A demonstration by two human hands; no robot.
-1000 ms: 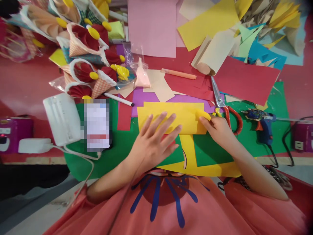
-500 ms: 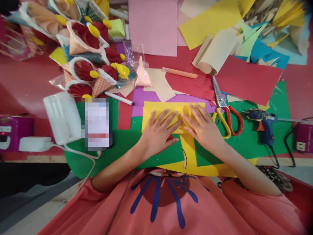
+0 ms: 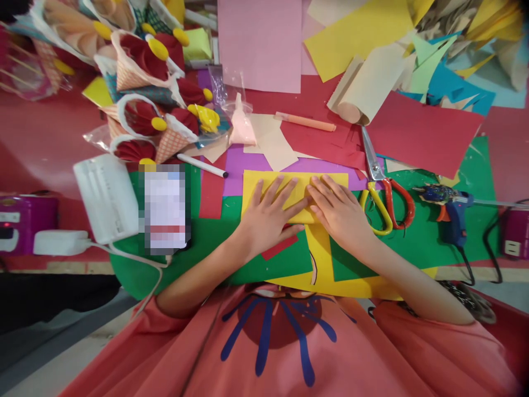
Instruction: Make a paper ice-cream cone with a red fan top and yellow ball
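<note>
A folded piece of yellow paper [image 3: 303,182] lies flat on the table before me. My left hand [image 3: 266,220] rests on its left part with the fingers spread. On the right part lies my right hand [image 3: 341,212], palm down, fingers stretched out and nearly meeting the left fingertips. Just right of my right hand are scissors [image 3: 378,187] with one yellow and one red handle loop, blades pointing away. Under the yellow paper are green sheets [image 3: 363,259], a yellow strip [image 3: 318,248] and a purple sheet [image 3: 235,165]. A small red scrap [image 3: 279,248] shows below my left hand.
A blue glue gun [image 3: 454,215] lies at the right. Left are a phone [image 3: 165,209], a white power adapter [image 3: 107,198] and cables. Paper-cone flowers [image 3: 144,60] fill the back left; paper scraps [image 3: 458,77] pile at the back right. A marker [image 3: 202,165] and an orange pen [image 3: 306,121] lie ahead.
My right hand has slid slightly left and its fingers lie closer together on the yellow paper. My left hand stays on the paper, almost unmoved.
</note>
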